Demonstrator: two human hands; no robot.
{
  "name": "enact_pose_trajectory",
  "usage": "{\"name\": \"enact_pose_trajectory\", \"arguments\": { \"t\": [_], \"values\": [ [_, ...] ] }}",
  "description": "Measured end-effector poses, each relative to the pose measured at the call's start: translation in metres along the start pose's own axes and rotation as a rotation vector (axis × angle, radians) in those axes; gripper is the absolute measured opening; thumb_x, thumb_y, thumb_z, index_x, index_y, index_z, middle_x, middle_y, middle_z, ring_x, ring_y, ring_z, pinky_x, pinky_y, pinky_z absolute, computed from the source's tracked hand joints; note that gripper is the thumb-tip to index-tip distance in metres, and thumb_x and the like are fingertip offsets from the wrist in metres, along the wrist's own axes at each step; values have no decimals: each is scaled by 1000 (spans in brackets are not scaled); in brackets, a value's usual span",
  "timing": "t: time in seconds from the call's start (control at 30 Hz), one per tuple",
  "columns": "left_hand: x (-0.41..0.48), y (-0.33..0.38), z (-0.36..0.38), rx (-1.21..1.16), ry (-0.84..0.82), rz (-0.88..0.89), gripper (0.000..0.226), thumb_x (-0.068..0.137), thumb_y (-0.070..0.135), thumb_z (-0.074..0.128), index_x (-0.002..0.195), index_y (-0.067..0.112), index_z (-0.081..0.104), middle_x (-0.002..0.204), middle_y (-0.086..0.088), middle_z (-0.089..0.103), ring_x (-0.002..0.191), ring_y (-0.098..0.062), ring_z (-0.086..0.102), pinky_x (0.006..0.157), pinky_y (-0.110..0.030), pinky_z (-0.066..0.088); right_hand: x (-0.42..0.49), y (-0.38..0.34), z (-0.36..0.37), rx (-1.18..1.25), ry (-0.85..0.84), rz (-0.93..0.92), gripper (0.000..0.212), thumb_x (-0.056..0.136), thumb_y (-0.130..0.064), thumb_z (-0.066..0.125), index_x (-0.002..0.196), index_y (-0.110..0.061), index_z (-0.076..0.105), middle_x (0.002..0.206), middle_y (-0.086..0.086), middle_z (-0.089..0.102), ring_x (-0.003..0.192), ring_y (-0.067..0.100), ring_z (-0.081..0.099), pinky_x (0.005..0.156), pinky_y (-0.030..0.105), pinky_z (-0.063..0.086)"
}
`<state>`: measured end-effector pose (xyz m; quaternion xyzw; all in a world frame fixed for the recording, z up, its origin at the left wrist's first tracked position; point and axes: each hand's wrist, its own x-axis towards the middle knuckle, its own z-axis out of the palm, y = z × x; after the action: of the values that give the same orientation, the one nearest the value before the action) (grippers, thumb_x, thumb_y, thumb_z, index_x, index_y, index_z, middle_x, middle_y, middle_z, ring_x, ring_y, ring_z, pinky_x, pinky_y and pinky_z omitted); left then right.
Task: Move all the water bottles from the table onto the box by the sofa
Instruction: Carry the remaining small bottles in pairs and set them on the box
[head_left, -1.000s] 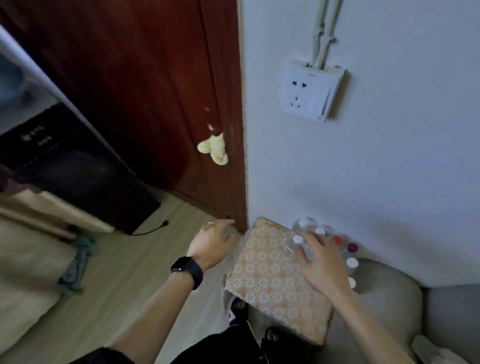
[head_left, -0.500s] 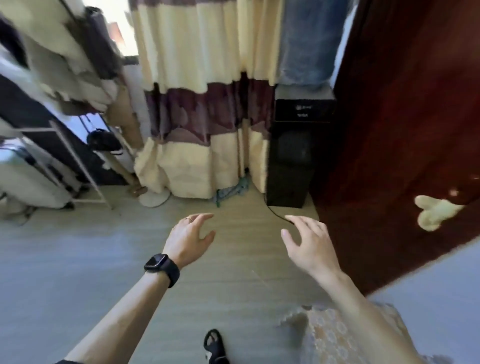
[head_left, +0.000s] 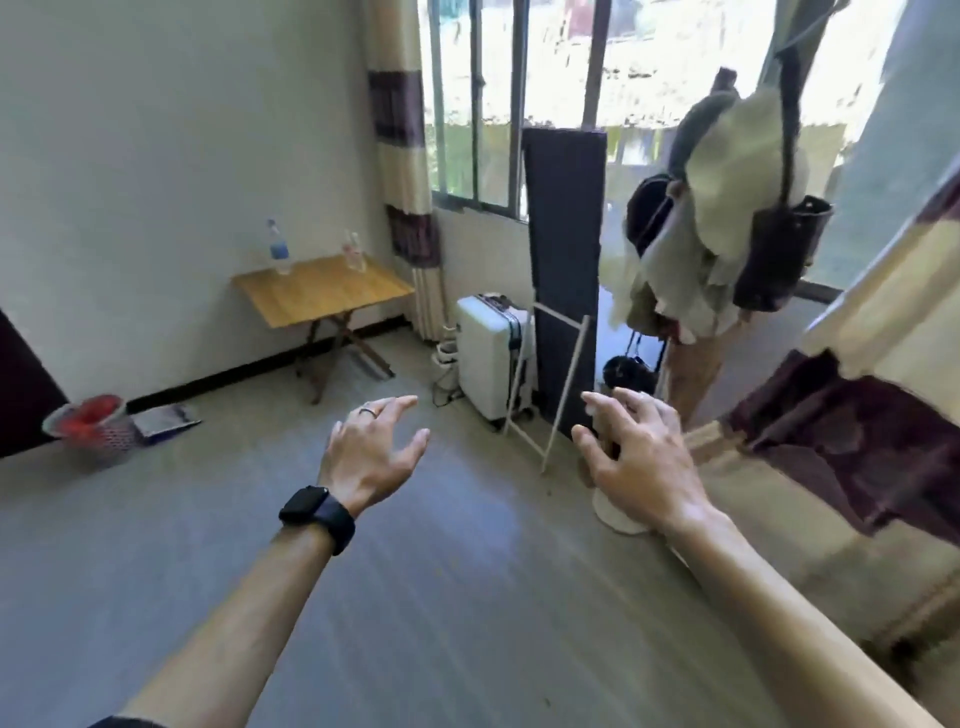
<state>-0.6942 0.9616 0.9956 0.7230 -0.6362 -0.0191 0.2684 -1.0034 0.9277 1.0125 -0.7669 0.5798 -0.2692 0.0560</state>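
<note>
Bottles (head_left: 279, 249) stand on the far counter (head_left: 322, 293), suitcase (head_left: 491, 353) nearby; our left hand (head_left: 371, 457) and right hand (head_left: 636, 462) hold nothing, fingers (head_left: 400, 402) spread.

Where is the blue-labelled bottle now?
Head view, upper left: the blue-labelled bottle stands on the wooden table near the white wall, left of the red-labelled bottles.

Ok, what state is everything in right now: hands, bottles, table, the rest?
left hand: open, empty, in the air
right hand: open, empty, in the air
folding table: unfolded, standing by the wall
blue-label water bottle: upright on the folding table
red-label water bottles: upright at the table's far edge, count unclear
white suitcase: upright, closed
</note>
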Motion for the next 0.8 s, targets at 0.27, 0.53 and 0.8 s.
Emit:
{"name": "enact_pose_trajectory", "arguments": {
  "t": [0.27,0.53,0.8],
  "values": [
    [91,-94,-52,73,133,-168,55,93,55,54,144,34,48,149,3,50,138,-23,43,112,-45,33,143,-96,60,34,-85,-190,57,95,-64,45,149,-47,36,164,1,20,151,22,4,121,46,18],
    [225,-132,-58,187,166,-231,57,93,57,52,145,36,46,154,-1,43,141,-25,39,113,-46,32,292,-115,114,76,-96,-267,58,94,-67,44,148,-50,34,165,0,17,151,26,5,122,46,18],
    [372,-137,-46,161,243,-305,56,94,51,56,146,33,47,154,-2,42,139,-28,41,114,-49,33,466,-110,138,112,-86,-343,62,93,-69,40,151,-49,31,164,-2,24,152,20,2,121,45,16]
  ]
}}
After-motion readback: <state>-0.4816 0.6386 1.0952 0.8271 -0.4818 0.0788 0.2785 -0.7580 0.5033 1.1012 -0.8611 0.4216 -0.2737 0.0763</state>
